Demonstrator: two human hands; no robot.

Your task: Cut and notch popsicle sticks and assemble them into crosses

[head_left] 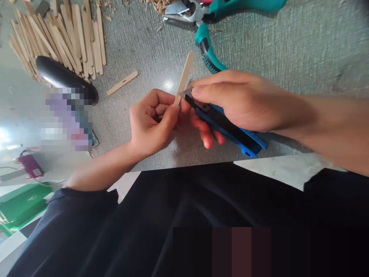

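My left hand (pixel 155 119) pinches the lower end of a wooden popsicle stick (pixel 186 73), which stands tilted with its rounded tip pointing up and away. My right hand (pixel 233 100) is wrapped round a blue and black utility knife (pixel 225 125). The knife's blade (pixel 186 93) meets the stick just above my left thumb, and my right thumb lies near the blade. Left of my hands, a single popsicle stick with a small slot in its middle (pixel 122 83) lies flat on the grey textured table (pixel 121 123).
A heap of popsicle sticks (pixel 77 38) lies at the back left, beside a dark glossy case (pixel 66 79). Teal-handled pliers (pixel 213 50) rest behind my right hand, near wood shavings (pixel 157 4). The table's front edge runs close to my body.
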